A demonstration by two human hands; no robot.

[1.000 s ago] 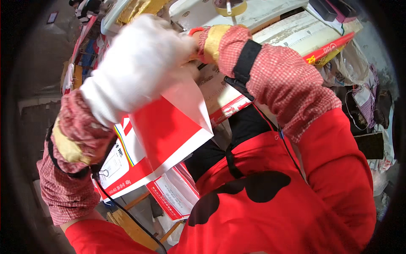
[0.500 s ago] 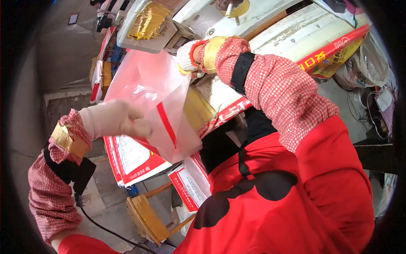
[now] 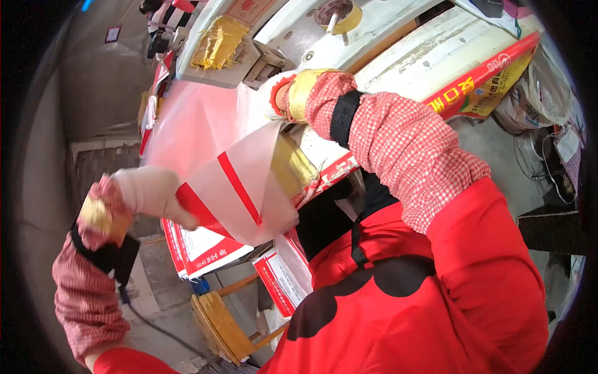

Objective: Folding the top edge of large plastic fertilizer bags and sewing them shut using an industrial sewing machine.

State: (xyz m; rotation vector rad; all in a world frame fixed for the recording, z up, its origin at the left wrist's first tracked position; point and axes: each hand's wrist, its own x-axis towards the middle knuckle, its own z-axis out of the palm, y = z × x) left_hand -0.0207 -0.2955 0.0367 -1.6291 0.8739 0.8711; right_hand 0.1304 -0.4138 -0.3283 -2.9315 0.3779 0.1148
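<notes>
A translucent pinkish plastic sheet (image 3: 246,165) with red stripes slopes across the bench below the white machine head (image 3: 215,71). My left hand (image 3: 152,190), in a pale glove, is closed on the sheet's left edge, its thumb pointing down beside a red stripe. Just below the machine head, my right hand (image 3: 274,100), in a white glove with red and yellow trim, grips the sheet's upper right corner. Most of its fingers are hidden. Beneath the sheet lies a stack of white and red printed sheets (image 3: 208,249).
A yellow cloth (image 3: 218,43) covers part of the machine head. On the machine sits a tape roll (image 3: 339,17). Below the bench stand a wooden stool (image 3: 224,324) and a red and white carton (image 3: 280,280). Clear plastic bags (image 3: 542,93) hang at the right.
My left hand has gone from spread, blurred fingers over the sheet to its left edge, where a red stripe now shows. My right hand has shifted slightly left and down with the corner.
</notes>
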